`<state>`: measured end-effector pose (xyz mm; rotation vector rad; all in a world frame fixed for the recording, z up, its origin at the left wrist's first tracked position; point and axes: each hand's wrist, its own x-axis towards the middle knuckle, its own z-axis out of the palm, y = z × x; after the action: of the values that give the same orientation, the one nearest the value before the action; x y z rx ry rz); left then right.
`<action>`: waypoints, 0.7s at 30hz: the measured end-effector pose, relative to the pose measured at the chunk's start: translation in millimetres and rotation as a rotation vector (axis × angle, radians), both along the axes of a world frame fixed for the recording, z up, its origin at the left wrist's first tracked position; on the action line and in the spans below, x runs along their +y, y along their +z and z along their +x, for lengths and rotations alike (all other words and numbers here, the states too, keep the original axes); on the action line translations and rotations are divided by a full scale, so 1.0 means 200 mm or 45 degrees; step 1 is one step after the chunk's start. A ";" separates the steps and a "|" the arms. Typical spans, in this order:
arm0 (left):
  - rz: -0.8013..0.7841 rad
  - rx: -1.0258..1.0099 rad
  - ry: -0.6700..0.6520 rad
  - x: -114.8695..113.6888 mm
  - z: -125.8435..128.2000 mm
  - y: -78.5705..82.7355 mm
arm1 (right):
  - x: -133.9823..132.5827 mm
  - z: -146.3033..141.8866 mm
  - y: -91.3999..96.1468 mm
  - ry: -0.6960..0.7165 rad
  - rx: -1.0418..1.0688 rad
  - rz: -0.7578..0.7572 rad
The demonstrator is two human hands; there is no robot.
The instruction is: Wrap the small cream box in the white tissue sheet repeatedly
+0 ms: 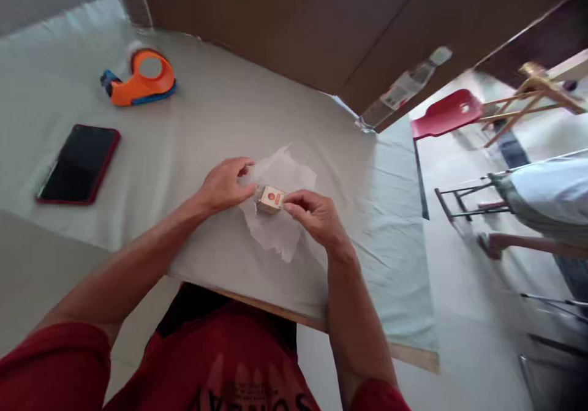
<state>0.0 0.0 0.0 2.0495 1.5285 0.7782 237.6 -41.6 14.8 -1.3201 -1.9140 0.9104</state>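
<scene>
A small cream-coloured box (271,199) with a red print on top sits on a crumpled sheet of thin white paper (280,237). At its right end, my right hand (316,213) has thumb and fingers drawn together in a pinch on the box's edge. My left hand (228,185) is on the other side, thumb and fingers apart, with the thumb tip close to the box's left end. Whether that thumb touches the box, I cannot tell.
An orange tape dispenser (146,81) and a dark phone with a red edge (79,165) lie on the cloth-covered table (197,111). Brown cardboard (275,25) stands at the back, with a clear bottle (407,89) beside it. A red chair (448,116) and another person (546,196) are at right.
</scene>
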 end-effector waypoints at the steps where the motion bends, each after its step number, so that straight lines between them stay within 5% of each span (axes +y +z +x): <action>1: -0.040 0.024 -0.017 0.00 0.00 0.00 | 0.01 -0.01 -0.03 0.001 -0.042 0.057; 7: -0.170 -0.019 0.088 0.02 -0.02 0.01 | 0.06 -0.04 -0.15 0.013 -0.245 0.216; 16: -0.403 -0.243 0.228 0.04 -0.04 0.00 | 0.16 0.47 -0.12 -0.829 -0.381 0.076; 21: -0.356 -0.083 0.195 0.04 -0.06 0.01 | 0.16 0.44 -0.15 -0.971 -0.435 0.474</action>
<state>-11.4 8.0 2.2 1.7055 1.6684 0.6380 325.1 -10.2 -14.4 -1.8309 -1.4847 -0.0506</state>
